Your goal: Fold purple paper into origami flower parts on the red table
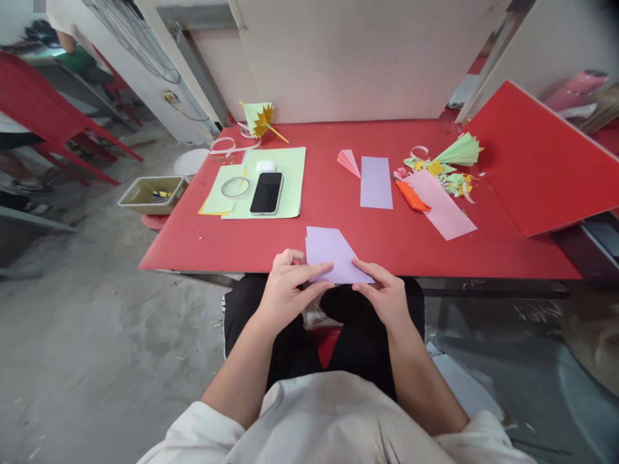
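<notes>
A red table [329, 200] spreads ahead, with the folded purple sheet [331, 246], centre of the clock, at its near edge. Toward two o'clock a slanted red board [546, 161] closes off the table's right end. At ten lie green sheets [294, 180], partly blocked by what rests on them. Between nine and ten, beyond the table's edge, sits an olive tray [145, 200]. The left hand [289, 283], fingers slightly bent, pinches the sheet's left side; the right hand [387, 295], thumb and forefinger nearly together, holds its right corner. Between two and three lies a pink strip [449, 209], a purple strip [376, 183] at one. A phone [267, 193] lies at ten; an orange cutter [411, 194], at two, overlaps the pink strip's edge. Beside the phone are a tape ring [223, 188] and, smallest, a white case [265, 166]
</notes>
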Available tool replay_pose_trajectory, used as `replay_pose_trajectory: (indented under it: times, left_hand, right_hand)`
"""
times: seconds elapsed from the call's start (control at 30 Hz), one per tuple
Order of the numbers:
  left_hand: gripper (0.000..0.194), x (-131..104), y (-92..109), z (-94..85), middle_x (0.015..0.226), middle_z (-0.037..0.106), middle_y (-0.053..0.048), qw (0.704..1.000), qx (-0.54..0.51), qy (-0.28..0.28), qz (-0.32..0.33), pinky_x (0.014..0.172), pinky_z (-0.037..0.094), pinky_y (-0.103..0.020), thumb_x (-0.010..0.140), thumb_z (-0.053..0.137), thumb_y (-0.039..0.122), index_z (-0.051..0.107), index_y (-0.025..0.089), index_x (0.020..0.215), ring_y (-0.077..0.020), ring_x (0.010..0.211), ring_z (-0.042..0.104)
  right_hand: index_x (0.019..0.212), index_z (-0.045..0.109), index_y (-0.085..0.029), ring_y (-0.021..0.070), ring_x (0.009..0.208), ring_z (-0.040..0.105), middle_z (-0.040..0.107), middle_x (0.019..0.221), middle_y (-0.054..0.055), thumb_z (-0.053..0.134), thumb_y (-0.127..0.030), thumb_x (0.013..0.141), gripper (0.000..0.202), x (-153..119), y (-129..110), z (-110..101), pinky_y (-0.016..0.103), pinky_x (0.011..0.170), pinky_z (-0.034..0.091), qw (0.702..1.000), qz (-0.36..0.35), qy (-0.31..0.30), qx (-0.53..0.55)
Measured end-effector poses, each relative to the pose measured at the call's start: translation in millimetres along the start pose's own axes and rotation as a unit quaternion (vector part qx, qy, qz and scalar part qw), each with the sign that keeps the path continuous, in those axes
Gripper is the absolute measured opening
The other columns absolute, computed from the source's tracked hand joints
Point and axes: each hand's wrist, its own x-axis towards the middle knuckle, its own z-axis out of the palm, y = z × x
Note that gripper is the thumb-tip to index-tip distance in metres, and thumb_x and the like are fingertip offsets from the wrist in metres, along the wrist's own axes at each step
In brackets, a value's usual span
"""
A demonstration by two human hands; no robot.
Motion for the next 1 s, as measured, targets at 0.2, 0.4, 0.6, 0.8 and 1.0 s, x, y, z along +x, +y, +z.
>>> replay_pose_trajectory:
  times: [0.2, 0.4, 0.6, 0.8, 1.0]
  left_hand:
    - [0.074, 12, 1, -9.9, 0.116, 0.058, -0.008, 0.992, -0.060, -0.114, -0.010, 0.096, 0.040, -0.046, 0.070, 0.069, 0.044, 0.038, 0.030, 0.136, -0.0258, 0.112, 0.048]
    - [0.046, 13, 3, -5.1, 0.111, 0.064, -0.005, 0.976, -0.133, -0.172, -0.030, 0.085, 0.048, -0.035, 0.075, 0.065, 0.038, 0.057, 0.031, 0.120, -0.0214, 0.101, 0.057]
    - [0.028, 7, 3, 3.7, 0.091, 0.072, -0.004, 0.976, -0.175, -0.119, -0.045, 0.082, 0.049, -0.033, 0.076, 0.066, 0.033, 0.069, 0.026, 0.103, -0.0195, 0.085, 0.064]
    - [0.025, 6, 7, 7.2, 0.090, 0.073, -0.003, 0.976, -0.195, -0.080, -0.049, 0.075, 0.052, -0.026, 0.076, 0.067, 0.027, 0.070, 0.024, 0.100, -0.0172, 0.080, 0.066]
    - [0.024, 5, 9, 6.4, 0.090, 0.073, -0.004, 0.979, -0.184, -0.062, -0.056, 0.069, 0.054, -0.024, 0.075, 0.067, 0.025, 0.071, 0.024, 0.098, -0.0165, 0.077, 0.067]
  right_hand:
    - [0.101, 0.068, -0.034, 0.0192, 0.087, 0.062, 0.069, 0.095, -0.001, 0.075, -0.029, 0.064, 0.037, -1, -1, -2, 0.033, 0.080, 0.052, 1.000, -0.017, -0.018, -0.014]
    - [0.106, 0.066, -0.031, 0.0192, 0.088, 0.063, 0.069, 0.099, 0.001, 0.075, -0.034, 0.064, 0.043, -1, 1, -1, 0.032, 0.080, 0.052, 0.998, -0.030, -0.032, -0.033]
    - [0.108, 0.066, -0.030, 0.0194, 0.089, 0.063, 0.069, 0.100, 0.002, 0.076, -0.033, 0.064, 0.045, -2, 1, 3, 0.032, 0.079, 0.053, 0.999, -0.039, -0.010, -0.032]
    - [0.108, 0.065, -0.032, 0.0167, 0.088, 0.064, 0.069, 0.099, 0.000, 0.074, -0.028, 0.066, 0.043, -4, -2, 7, 0.028, 0.078, 0.053, 0.998, -0.056, 0.013, -0.025]
    - [0.108, 0.065, -0.032, 0.0157, 0.083, 0.064, 0.069, 0.095, 0.000, 0.071, -0.028, 0.071, 0.038, -6, -3, 6, 0.028, 0.075, 0.053, 0.995, -0.080, 0.013, -0.059]
